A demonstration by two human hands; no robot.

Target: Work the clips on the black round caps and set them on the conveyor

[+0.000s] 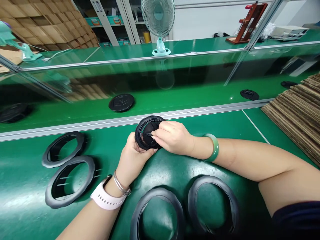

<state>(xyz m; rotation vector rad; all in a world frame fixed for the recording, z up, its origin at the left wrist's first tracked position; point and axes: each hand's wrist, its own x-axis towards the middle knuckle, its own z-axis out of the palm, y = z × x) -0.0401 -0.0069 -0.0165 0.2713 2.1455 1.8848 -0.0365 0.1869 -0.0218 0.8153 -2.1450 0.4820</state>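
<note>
My left hand (131,158) grips a round black plastic part (147,128) by its lower left edge and holds it tilted just above the green tabletop. The part has a ridged outer rim and a recessed disc inside. My right hand (175,137) is closed in a pinch at the middle of this part, on a small black tab (149,134); its fingers partly hide the tab and the right side of the disc. Two dark grey rings (47,159) lie left of my left hand, one touching the other. Two more grey rings (137,213) lie near the front edge.
Beyond a metal rail (100,124) runs a green belt-like strip (175,100) with a round black part (121,102) and others on it. Stacked cardboard sheets (297,110) stand at right. A fan (158,20) and a red-brown stand (247,25) are on the shelf behind.
</note>
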